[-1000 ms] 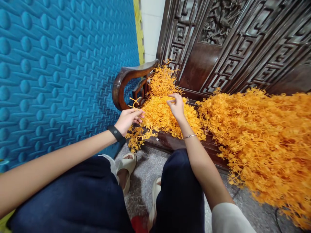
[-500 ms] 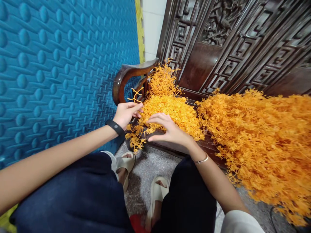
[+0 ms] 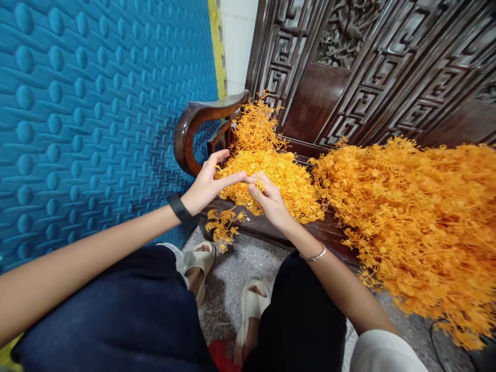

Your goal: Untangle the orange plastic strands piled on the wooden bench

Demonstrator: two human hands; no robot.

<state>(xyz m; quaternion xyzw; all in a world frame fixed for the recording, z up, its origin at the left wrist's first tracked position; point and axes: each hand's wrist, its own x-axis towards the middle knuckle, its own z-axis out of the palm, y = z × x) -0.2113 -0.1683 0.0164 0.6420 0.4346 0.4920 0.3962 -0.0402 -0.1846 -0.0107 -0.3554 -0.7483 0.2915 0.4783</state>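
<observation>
A blue padded wall [image 3: 96, 103] with raised dots fills the left. Far right stands a dark carved wooden bench [image 3: 349, 67], its curved armrest [image 3: 194, 124] beside a white wall strip [image 3: 234, 41]. Speckled grey floor [image 3: 228, 279] lies near.

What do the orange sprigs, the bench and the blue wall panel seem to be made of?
Orange sprigs: probably moulded plastic; uniform colour, thin stiff branching stems. Bench: dark wood with a glossy varnish; carved fretwork, and the armrest catches the light. Blue wall panel: likely soft foam or rubber, matte; raised dots and ridges pressed in.
</observation>
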